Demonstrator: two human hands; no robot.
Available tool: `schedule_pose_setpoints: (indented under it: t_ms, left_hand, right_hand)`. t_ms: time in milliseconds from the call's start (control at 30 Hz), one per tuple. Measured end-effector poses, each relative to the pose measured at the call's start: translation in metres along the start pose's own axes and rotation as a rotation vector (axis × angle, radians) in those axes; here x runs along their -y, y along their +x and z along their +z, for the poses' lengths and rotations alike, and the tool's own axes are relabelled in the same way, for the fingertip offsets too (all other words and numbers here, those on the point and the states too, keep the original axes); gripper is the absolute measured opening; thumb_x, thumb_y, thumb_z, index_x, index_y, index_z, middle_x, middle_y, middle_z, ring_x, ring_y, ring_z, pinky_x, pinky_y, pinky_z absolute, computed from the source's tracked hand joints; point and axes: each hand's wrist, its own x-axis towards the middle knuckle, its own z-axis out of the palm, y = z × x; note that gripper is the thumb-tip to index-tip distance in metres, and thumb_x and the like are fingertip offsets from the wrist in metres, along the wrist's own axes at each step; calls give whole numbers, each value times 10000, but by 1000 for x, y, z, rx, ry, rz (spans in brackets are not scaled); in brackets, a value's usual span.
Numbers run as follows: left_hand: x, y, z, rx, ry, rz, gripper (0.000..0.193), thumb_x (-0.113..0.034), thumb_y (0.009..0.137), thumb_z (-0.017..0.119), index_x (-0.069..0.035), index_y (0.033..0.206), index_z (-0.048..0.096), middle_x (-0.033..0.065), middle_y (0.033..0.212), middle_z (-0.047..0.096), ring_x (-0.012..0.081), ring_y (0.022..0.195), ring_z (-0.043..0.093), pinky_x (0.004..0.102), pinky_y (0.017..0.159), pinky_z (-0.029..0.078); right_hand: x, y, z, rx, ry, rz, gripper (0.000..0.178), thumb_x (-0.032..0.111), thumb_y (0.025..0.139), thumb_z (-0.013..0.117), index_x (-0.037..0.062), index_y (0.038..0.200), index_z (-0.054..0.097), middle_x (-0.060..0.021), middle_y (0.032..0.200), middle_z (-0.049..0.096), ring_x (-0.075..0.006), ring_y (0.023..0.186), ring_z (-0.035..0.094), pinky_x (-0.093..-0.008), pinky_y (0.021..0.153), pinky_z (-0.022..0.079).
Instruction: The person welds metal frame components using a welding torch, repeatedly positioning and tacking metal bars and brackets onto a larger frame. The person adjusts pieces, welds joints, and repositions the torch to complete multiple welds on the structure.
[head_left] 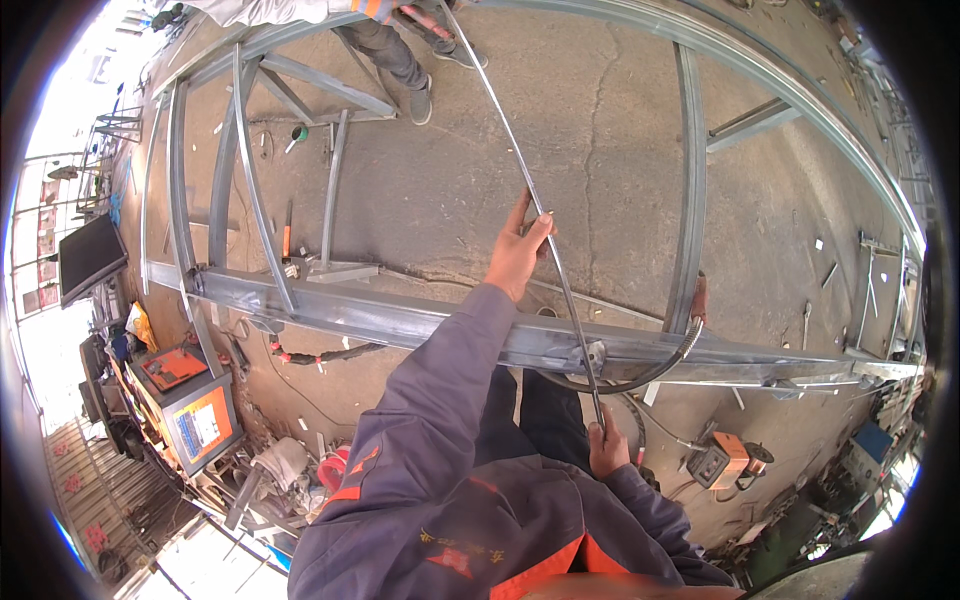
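Observation:
A long thin metal bar (500, 115) slants across the steel frame, from the far side down toward my body. My left hand (520, 245) grips it about halfway, thumb pressed on top and fingers around it. Lower down, next to my thigh, my right hand (608, 445) is closed around the bar's near end. The bar passes over the near steel beam (430, 322) of the frame. At the far side, a co-worker's gloved hand (375, 8) is close to the bar's far end; whether it touches the bar I cannot tell.
A black cable (640, 384) with a reddish-brown handle (700, 295) lies over the near beam. An upright steel member (688, 180) stands right. An orange wire feeder (725, 460) sits at lower right, an orange-and-grey machine (200, 420) at left. An orange-handled tool (287, 235) lies on the floor.

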Motion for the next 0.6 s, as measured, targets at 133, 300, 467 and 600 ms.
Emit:
schedule_pose_setpoints:
  t_ms: [133, 300, 467, 600]
  left_hand:
    - [2, 1, -1, -1, -22, -7, 773, -271, 1028, 683, -72, 1655, 277, -5, 941, 664, 64, 785, 529, 257, 714, 451]
    - [5, 4, -1, -12, -28, -8, 779, -266, 1031, 685, -87, 1662, 267, -13, 928, 657, 55, 765, 513, 246, 708, 447]
    - [5, 4, -1, -17, -27, -16, 769, -269, 1030, 688, -93, 1659, 282, -9, 940, 664, 54, 773, 523, 246, 710, 448]
    - [3, 3, -2, -13, -18, -14, 763, -271, 1030, 688, -100, 1657, 289, -7, 956, 669, 53, 789, 535, 246, 715, 448]
  right_hand:
    - [2, -1, -1, 3, 16, 18, 512, 284, 1060, 512, 15, 1495, 484, -346, 1281, 642, -513, 1187, 633, -495, 979, 519]
    - [1, 0, -1, -2, 19, -4, 514, 279, 1060, 514, 5, 1494, 484, -341, 1296, 640, -505, 1205, 631, -490, 996, 513]
    - [-2, 1, 0, -8, 10, -12, 515, 272, 1057, 517, 4, 1496, 485, -342, 1282, 646, -500, 1194, 640, -489, 991, 515]
    - [-2, 0, 0, -5, 22, 4, 512, 275, 1057, 521, 15, 1496, 490, -349, 1221, 662, -500, 1131, 665, -495, 943, 529]
